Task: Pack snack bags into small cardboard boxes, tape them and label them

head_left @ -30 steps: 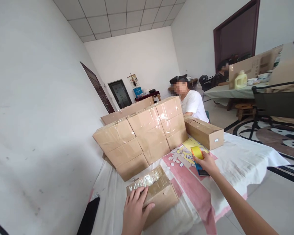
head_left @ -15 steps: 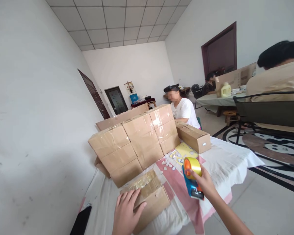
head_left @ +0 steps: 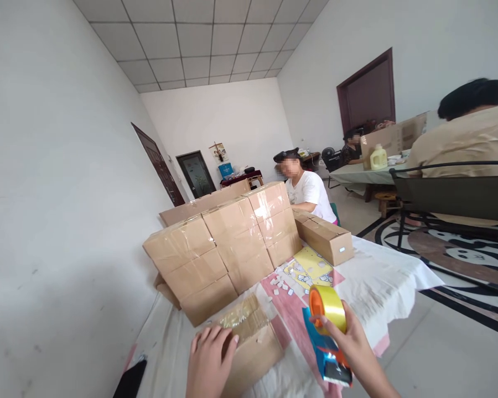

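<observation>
Only the two hands and part of one forearm show, at the bottom edge. The left hand (head_left: 209,362), at about six o'clock in the view, is bare: no glove, ring, watch or band on the fingers or the back. Its fingernails are short and plain, without polish. The wrist runs off the lower edge, so any sleeve there cannot be told. The right hand (head_left: 354,348), at about five o'clock, is likewise bare, with no ring seen on the fingers. Its forearm, as far as it shows, is uncovered, with no cuff or strap
</observation>
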The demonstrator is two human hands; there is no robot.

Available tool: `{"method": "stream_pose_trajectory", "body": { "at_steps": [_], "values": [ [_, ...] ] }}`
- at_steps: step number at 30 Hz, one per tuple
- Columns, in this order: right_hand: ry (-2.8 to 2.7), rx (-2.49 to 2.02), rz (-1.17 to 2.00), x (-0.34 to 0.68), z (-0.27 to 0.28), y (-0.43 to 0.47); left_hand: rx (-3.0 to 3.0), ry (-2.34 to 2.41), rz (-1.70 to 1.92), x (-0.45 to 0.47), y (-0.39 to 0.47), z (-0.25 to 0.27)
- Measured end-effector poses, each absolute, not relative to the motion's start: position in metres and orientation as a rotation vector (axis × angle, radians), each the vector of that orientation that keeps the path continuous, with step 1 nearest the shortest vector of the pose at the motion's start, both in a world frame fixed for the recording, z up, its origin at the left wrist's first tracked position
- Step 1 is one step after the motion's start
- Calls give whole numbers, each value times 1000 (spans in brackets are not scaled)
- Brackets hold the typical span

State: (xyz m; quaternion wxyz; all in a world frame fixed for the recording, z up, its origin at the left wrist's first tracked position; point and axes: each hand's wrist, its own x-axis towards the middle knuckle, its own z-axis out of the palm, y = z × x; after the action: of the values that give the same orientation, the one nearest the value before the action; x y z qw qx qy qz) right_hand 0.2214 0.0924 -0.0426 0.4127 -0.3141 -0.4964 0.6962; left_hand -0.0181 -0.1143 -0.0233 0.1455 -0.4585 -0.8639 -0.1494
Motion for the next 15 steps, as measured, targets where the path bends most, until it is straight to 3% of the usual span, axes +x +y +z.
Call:
{"method": "stream_pose_trajectory", "body": {
  "at_steps": [7, 11, 15],
  "values": [
    [-1310, -755, 1821, 222, -61, 101, -1260, -2390, -579, -8, -111, -18],
    [-1275, -671, 1808, 213, -71, 96, -1035, -2458, -1031, 49, -70, -54],
    [-1249, -552, 1814, 204, -74, 88, -1177, -2473, -1638, 108, -21, -101]
  ]
}}
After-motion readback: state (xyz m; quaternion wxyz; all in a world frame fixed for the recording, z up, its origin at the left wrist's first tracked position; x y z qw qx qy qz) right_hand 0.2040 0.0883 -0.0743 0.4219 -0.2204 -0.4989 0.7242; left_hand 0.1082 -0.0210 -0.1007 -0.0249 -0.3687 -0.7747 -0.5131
